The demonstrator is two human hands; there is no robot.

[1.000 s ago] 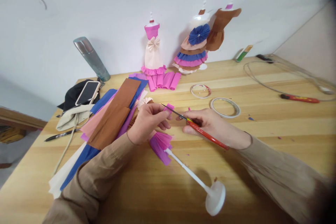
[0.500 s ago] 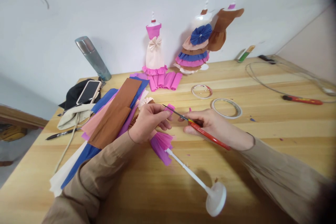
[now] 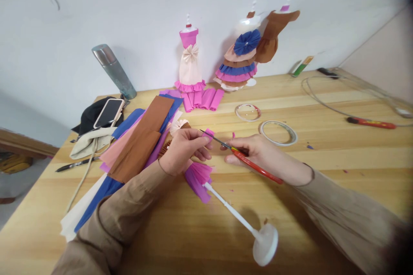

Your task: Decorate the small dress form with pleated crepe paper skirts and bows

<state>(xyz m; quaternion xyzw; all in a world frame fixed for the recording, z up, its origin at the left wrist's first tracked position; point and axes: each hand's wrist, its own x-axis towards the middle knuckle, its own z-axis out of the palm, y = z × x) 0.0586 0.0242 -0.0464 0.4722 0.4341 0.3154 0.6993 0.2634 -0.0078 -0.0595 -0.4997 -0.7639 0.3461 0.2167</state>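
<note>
Between thumb and fingers, my left hand [image 3: 183,149] pinches a small piece of pink crepe paper [image 3: 209,133]. My right hand [image 3: 264,157] is closed around red-handled scissors [image 3: 251,164], whose dark blades lie across the pink piece. Below my left hand a white stand [image 3: 229,210] lies on its side on the table, with pink and purple crepe paper [image 3: 200,176] at its upper end; that end is partly hidden by the hand. Just behind my left hand sits a cream paper fan [image 3: 179,126], and a brown pleated one [image 3: 166,148] shows beside the wrist.
Crepe paper strips [image 3: 142,137] are piled at the left, near a phone [image 3: 109,113] and a flask [image 3: 114,71]. Dressed mini mannequins [image 3: 190,60] stand by the wall, with pink rolls [image 3: 203,99] in front. Tape rolls [image 3: 278,133] and a red-handled tool [image 3: 371,123] lie right.
</note>
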